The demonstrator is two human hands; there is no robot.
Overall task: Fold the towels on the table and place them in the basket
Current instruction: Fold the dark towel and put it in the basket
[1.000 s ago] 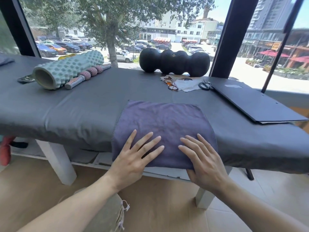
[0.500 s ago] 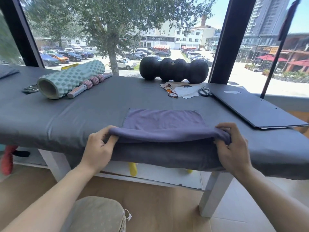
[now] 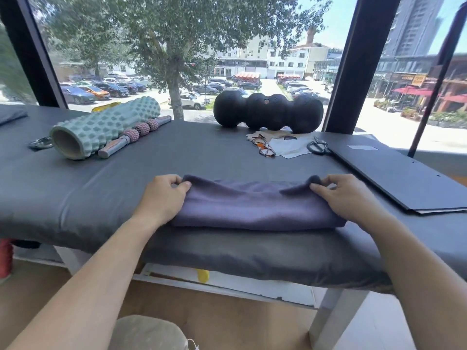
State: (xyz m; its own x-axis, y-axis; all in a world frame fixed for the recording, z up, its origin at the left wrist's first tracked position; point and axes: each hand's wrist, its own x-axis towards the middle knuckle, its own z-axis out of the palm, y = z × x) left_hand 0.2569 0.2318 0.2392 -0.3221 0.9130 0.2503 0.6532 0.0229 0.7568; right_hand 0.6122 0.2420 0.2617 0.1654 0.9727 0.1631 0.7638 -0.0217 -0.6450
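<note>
Where no readable writing: purple towel [image 3: 255, 205].

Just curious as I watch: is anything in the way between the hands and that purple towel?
Nothing visible. The left hand and right hand already pinch the purple towel at its two far corners, on the grey table.

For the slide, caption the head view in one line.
Both hands, left hand and right hand, pinch the purple towel's corners, folding it on the grey table.
</note>
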